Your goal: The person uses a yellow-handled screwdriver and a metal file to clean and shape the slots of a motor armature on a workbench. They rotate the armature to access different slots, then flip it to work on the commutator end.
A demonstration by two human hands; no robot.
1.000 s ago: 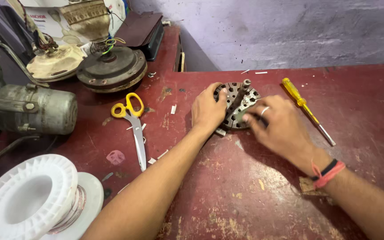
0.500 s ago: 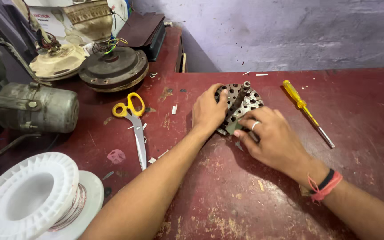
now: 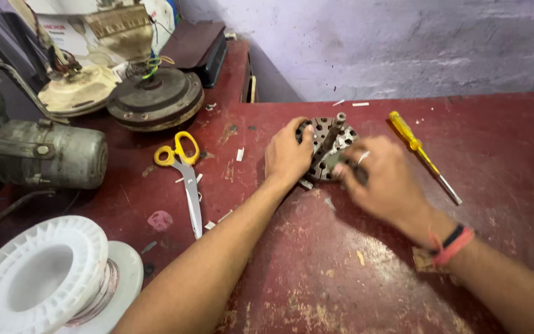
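both hands close on a round slotted metal motor core (image 3: pixel 327 148) with a short shaft (image 3: pixel 334 131) sticking up from its middle, lying flat on the worn red worktable (image 3: pixel 341 272) just in front of the wall. the left hand (image 3: pixel 287 154) cups the core's left edge, fingers curled over the rim and thumb at the top, gripping it. the right hand (image 3: pixel 385 182), a ring on one finger and red and black bands at the wrist, presses on the core's right and lower side with fingertips bent onto it, holding it as well. just to the right lies a yellow-handled screwdriver (image 3: pixel 421 154), apart from the hand. to the left, yellow-handled scissors (image 3: pixel 186 176) lie among small white scraps. farther left sit a dark round fan motor housing (image 3: pixel 156 99), a grey cylindrical motor (image 3: pixel 50 154), and, near the bottom corner, a white plastic spool (image 3: pixel 44 278) wound with copper wire.
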